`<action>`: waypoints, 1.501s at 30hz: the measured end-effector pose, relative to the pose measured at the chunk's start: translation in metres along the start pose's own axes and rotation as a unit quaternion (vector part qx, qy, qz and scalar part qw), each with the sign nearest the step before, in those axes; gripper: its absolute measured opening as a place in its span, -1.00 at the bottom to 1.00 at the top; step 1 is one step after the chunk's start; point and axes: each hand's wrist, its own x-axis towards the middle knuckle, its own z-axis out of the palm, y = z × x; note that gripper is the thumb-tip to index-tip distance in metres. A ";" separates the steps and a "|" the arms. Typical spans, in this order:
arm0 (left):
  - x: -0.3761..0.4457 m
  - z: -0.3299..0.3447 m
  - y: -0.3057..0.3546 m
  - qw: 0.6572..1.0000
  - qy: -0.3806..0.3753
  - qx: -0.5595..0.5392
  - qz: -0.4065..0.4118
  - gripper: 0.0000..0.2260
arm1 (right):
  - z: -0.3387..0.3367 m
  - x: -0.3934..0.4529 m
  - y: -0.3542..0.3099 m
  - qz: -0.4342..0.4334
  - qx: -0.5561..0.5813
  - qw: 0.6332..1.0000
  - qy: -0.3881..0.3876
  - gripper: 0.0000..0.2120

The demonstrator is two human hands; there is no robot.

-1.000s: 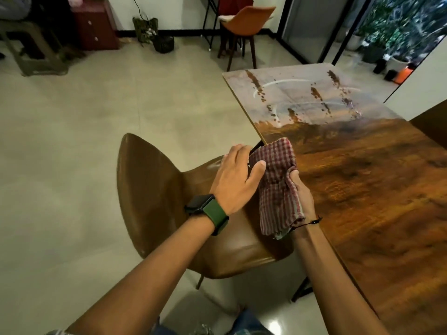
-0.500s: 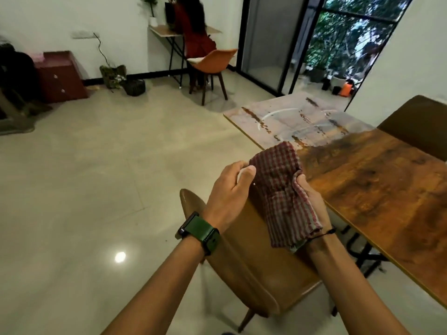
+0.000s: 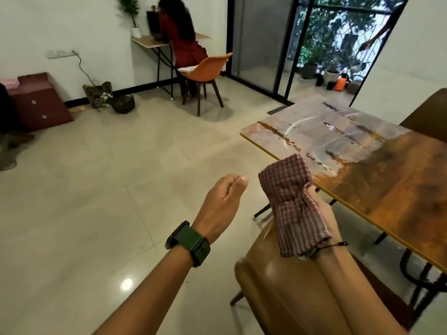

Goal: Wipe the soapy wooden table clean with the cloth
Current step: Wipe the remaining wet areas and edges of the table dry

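While the right hand (image 3: 319, 209) grips the folded red-checked woven cloth (image 3: 294, 206) just off the near edge of the wooden table (image 3: 399, 180), the left hand (image 3: 221, 201) hangs empty, fingers loosely curled. Pale soap arcs streak the table's glossy far end; a smooth brown chair (image 3: 290, 286) stands below the cloth.

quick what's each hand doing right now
Left hand: open, fingers loosely curled, holding nothing.
Right hand: gripping the checked cloth, off the table.
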 end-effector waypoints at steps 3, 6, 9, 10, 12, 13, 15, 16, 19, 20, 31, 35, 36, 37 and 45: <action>0.036 -0.034 -0.015 1.000 -0.011 -0.024 -0.015 -0.73 | 0.038 0.019 0.009 0.001 -0.002 1.000 0.030 -0.61; 0.077 -0.057 -0.031 0.998 -0.031 -0.035 -0.030 -0.82 | 0.062 0.045 0.017 -0.014 -0.043 0.998 0.051 -0.66; 0.124 -0.072 -0.046 0.995 -0.085 -0.046 -0.031 -0.86 | 0.078 0.075 0.030 -0.021 -0.055 0.994 0.097 -0.71; 0.141 -0.077 -0.051 0.993 -0.105 -0.049 -0.032 -0.87 | 0.082 0.087 0.034 -0.026 -0.041 0.993 0.112 -0.72; 0.173 -0.088 -0.062 0.988 -0.138 -0.062 -0.034 -0.87 | 0.094 0.104 0.044 -0.046 -0.014 0.988 0.147 -0.72; 0.186 -0.094 -0.067 0.985 -0.152 -0.067 -0.039 -0.87 | 0.099 0.110 0.046 -0.056 -0.007 0.984 0.169 -0.72; 0.218 -0.106 -0.077 0.980 -0.183 -0.065 -0.047 -0.88 | 0.109 0.126 0.054 -0.072 0.019 0.977 0.198 -0.70; 0.227 -0.110 -0.079 0.980 -0.186 -0.062 -0.044 -0.87 | 0.113 0.126 0.056 -0.077 0.032 0.975 0.208 -0.68; 0.279 -0.115 -0.084 0.971 -0.225 -0.070 -0.048 -0.87 | 0.128 0.144 0.060 -0.094 0.072 0.958 0.261 -0.63; 0.294 -0.111 -0.084 0.966 -0.243 -0.069 -0.048 -0.87 | 0.129 0.147 0.059 -0.102 0.087 0.951 0.277 -0.61; 0.416 -0.011 -0.086 0.928 -0.370 -0.037 0.000 -0.87 | 0.041 0.248 -0.020 -0.206 -0.016 0.886 0.416 -0.65; 0.465 0.047 -0.079 0.916 -0.400 0.003 0.008 -0.86 | -0.024 0.300 -0.066 -0.221 -0.041 0.842 0.490 -0.80; 0.475 0.060 -0.076 0.915 -0.403 0.016 0.017 -0.85 | -0.039 0.311 -0.075 -0.227 -0.070 0.830 0.505 -0.82; 0.486 0.077 -0.072 0.914 -0.403 0.029 0.029 -0.83 | -0.055 0.323 -0.086 -0.233 -0.124 0.812 0.521 -0.80; 0.530 0.177 -0.084 0.904 -0.404 0.128 0.064 -0.74 | -0.139 0.389 -0.059 0.026 -0.708 0.598 0.375 -0.51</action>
